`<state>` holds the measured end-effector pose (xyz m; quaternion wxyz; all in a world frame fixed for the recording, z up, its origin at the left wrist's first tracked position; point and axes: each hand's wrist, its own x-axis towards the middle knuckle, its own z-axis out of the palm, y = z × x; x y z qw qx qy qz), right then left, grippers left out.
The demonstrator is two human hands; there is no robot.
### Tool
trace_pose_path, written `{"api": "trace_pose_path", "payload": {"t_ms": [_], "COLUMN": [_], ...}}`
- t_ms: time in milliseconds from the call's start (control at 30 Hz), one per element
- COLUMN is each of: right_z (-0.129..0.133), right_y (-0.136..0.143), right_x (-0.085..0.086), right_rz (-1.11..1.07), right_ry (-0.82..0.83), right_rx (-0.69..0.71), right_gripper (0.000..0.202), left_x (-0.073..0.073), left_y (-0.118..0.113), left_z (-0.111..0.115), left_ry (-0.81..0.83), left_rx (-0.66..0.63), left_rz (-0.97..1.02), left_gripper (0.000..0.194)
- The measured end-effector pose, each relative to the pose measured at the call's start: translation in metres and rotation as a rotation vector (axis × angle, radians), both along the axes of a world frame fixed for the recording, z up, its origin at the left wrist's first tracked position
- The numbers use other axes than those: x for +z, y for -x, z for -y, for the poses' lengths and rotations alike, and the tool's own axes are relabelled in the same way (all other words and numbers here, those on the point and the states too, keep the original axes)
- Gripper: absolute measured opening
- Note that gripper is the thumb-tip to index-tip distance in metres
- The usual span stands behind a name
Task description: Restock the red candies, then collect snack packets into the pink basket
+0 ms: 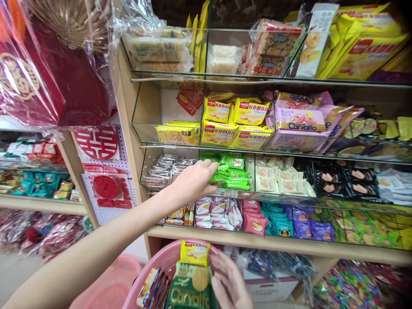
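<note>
My left hand [201,178] reaches into the shelf compartment of green snack packets [234,174], its fingers bent round a packet at the left side of the pile. Below it, my right hand [228,281] rests at the right side of a pink basket [152,262], fingers together against the packs inside. The basket holds a yellow Kaman pack [195,253], a large green Carvalto pack [189,287] and several orange-and-blue packets [154,287]. Silver packets [169,165] lie left of the green ones, cream packets [283,178] to their right.
Clear dividers and front panels edge the shelves [270,242]. Yellow Kaman packs [251,112] and pink Carvalto packs [301,119] fill the shelf above. A wrapped red bag [80,94] hangs upper left. Another pink basket [109,283] stands lower left.
</note>
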<state>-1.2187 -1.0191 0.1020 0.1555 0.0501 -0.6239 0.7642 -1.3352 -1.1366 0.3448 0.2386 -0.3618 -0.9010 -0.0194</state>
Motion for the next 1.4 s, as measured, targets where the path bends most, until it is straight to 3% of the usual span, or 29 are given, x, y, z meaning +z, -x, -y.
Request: {"api": "trace_pose_path", "payload": {"t_ms": [167, 267, 500, 767, 933, 1067, 1233, 1400], "right_z": [0.013, 0.021, 0.033, 0.036, 0.025, 0.012, -0.002, -0.017], "right_y": [0.016, 0.015, -0.001, -0.005, -0.006, -0.012, -0.015, -0.012], "right_x": [0.054, 0.066, 0.054, 0.029, 0.009, 0.014, 0.032, 0.031], "right_rz": [0.003, 0.046, 0.216, 0.283, 0.325, 0.322, 0.332, 0.387], "right_ry": [0.249, 0.32, 0.386, 0.364, 0.264, 0.194, 0.075, 0.023], "right_rx": [0.142, 0.204, 0.237, 0.186, 0.187, 0.272, 0.421, 0.512], "right_gripper": [0.071, 0.081, 0.078, 0.071, 0.076, 0.067, 0.056, 0.062], "left_x": [-0.011, -0.031, -0.084, -0.119, -0.151, -0.175, -0.189, -0.197], "left_y": [-0.04, -0.046, -0.047, -0.052, -0.058, -0.062, -0.066, -0.073], "left_z": [0.03, 0.04, 0.047, 0.039, 0.041, 0.047, 0.053, 0.049], "left_ry": [-0.328, -0.44, -0.486, -0.539, -0.763, -0.97, -0.958, -1.038], "left_rx": [-0.26, -0.343, -0.291, -0.286, -0.246, -0.262, -0.116, -0.165], "left_rz": [0.591, 0.868, 1.081, 1.135, 1.264, 1.49, 1.619, 1.648], "left_gripper": [0.019, 0.017, 0.023, 0.024, 0.038, 0.055, 0.061, 0.043]}}
